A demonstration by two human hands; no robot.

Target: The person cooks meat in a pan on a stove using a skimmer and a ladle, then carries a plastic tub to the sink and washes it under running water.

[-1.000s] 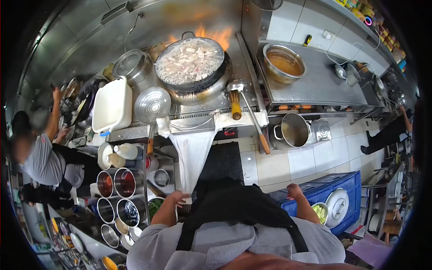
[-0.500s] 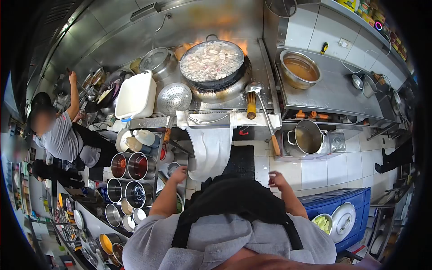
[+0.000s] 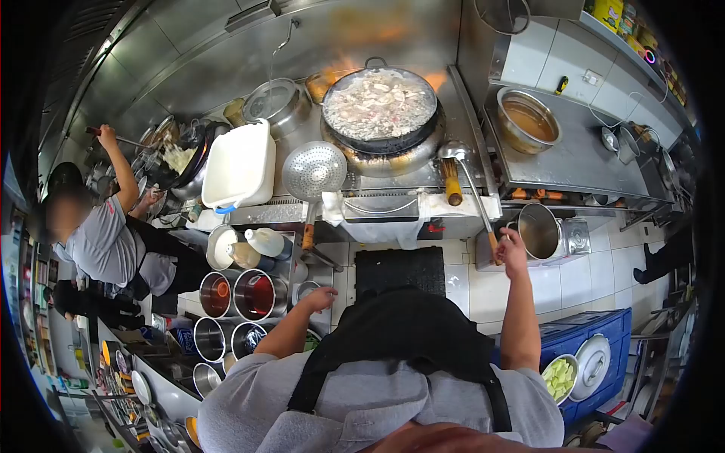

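Note:
My right hand [image 3: 512, 254] is at the wooden handle end of a long ladle [image 3: 476, 189], with its fingers closed around the handle. The ladle's bowl rests on the stove edge beside a yellow-handled brush [image 3: 451, 183]. My left hand [image 3: 322, 298] hangs low in front of me, holding nothing, its fingers loosely apart. A wok [image 3: 380, 106] full of pale pieces in bubbling liquid sits over flames. Left of it lies a perforated skimmer [image 3: 314, 172], its wooden handle overhanging the front edge. A white cloth [image 3: 385, 231] hangs on the stove's front rail.
A white plastic tub [image 3: 240, 166] and a lidded pot [image 3: 276, 106] stand left of the wok. Metal pots with sauces [image 3: 259, 294] fill the left cart. A basin of brown liquid [image 3: 529, 119] sits right. A co-worker [image 3: 106, 234] stirs another wok at far left.
My right hand has moved forward and right to the ladle's handle. My left hand has shifted slightly right. The view has turned, and the co-worker's wok contents are tossed up.

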